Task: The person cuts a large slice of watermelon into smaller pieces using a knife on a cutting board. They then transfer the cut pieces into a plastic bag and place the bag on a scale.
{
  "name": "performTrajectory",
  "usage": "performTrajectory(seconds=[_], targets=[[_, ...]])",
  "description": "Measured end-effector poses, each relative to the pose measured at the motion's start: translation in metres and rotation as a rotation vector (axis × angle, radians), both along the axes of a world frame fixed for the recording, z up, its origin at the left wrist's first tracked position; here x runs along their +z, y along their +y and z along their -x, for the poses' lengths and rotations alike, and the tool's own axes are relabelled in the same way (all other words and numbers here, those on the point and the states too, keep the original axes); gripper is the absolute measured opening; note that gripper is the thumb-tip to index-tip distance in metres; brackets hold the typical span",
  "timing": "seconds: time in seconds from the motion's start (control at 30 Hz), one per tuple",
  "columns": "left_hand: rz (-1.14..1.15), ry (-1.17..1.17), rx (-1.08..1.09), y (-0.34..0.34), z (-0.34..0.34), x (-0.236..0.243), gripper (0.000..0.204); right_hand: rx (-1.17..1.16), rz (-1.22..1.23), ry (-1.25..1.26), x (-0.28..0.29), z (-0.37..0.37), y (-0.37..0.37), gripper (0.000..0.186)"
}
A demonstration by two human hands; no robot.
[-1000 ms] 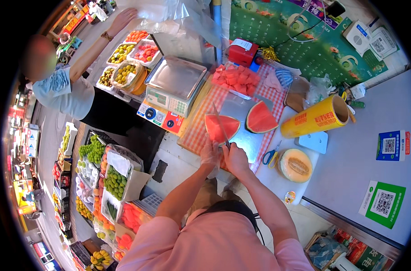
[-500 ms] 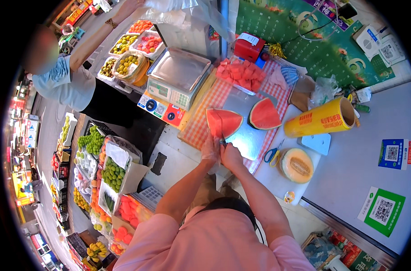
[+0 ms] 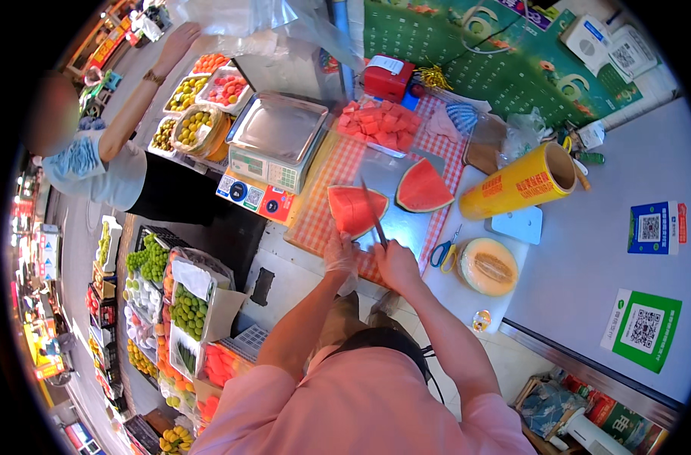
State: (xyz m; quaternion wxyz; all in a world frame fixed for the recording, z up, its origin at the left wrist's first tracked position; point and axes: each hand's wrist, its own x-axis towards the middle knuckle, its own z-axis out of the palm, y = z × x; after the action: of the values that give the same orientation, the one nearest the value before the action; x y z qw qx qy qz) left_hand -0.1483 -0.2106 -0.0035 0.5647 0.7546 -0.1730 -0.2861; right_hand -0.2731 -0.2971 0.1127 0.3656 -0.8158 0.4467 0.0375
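My left hand [image 3: 339, 258], in a clear plastic glove, grips the near end of a watermelon wedge [image 3: 347, 212] that has a cut line across its flesh. My right hand [image 3: 392, 260] is closed on the handle of a knife [image 3: 373, 209], whose blade slants up over that wedge's right part. A second red wedge [image 3: 421, 186] lies to the right on the metal board [image 3: 406, 231], which rests on a red checkered cloth [image 3: 302, 227]. Behind them is a tray of watermelon cubes [image 3: 377, 123].
A scale [image 3: 273, 129] stands left of the board. A yellow roll [image 3: 512, 182], scissors [image 3: 442, 254] and half a cantaloupe [image 3: 488, 265] are on the right. Fruit boxes [image 3: 190, 303] line the lower left. Another person [image 3: 95, 167] reaches toward hanging plastic bags [image 3: 262, 23].
The knife dipped into the left wedge half a second ago; now its blade is raised and further right, leaving a visible cut line. The whole view has shifted slightly.
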Motion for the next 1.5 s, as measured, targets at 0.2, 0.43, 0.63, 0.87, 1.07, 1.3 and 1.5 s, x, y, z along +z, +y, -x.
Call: performTrajectory(seconds=[0.2,0.43,0.63,0.87,1.07,1.3,1.5], targets=[[-0.235,-0.299,-0.039,-0.005,-0.006,-0.014,0.064,-0.032,-0.154,0.035,-0.057,-0.015,0.010,0.044],[-0.122,-0.297,-0.023,-0.010,0.001,0.017,0.069,0.039,-0.195,0.034,-0.014,0.072,0.041,0.042],[-0.187,0.140,-0.068,-0.015,-0.006,-0.003,0.062,-0.102,-0.097,-0.037,-0.017,0.036,-0.014,0.040],[-0.192,-0.107,-0.114,-0.007,-0.017,-0.044,0.068,-0.107,-0.211,-0.091,-0.076,0.015,0.001,0.043],[0.029,-0.037,-0.023,-0.005,-0.012,-0.046,0.071,0.013,-0.486,-0.041,-0.016,0.082,0.005,0.045],[-0.013,0.108,0.041,-0.017,-0.005,-0.025,0.064,-0.212,-0.294,-0.233,-0.037,0.066,-0.022,0.047],[-0.060,0.132,0.068,-0.023,0.003,0.009,0.059,-0.124,-0.241,-0.196,-0.048,0.048,-0.038,0.053]])
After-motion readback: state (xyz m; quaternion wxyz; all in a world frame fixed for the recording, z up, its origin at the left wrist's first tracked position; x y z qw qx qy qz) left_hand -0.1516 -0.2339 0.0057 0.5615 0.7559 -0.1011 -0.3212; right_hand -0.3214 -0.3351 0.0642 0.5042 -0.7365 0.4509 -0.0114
